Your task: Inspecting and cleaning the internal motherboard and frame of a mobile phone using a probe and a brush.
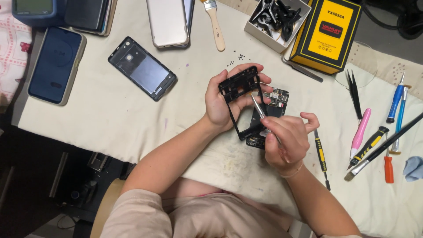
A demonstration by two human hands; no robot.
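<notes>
White box (261, 31) holds black plastic parts (278, 16).

The person wears a loose, short-sleeved top in pale beige-pink; both forearms are bare below the sleeves. A thin light band circles the wrist of the right hand (285, 141). The left hand (224, 103) wears nothing

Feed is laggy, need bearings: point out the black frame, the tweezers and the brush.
Black frame (238, 82): head view, on its top bar.
Tweezers (258, 108): head view, mid-shaft above the right hand.
Brush (216, 27): head view, on its wooden handle.
</notes>
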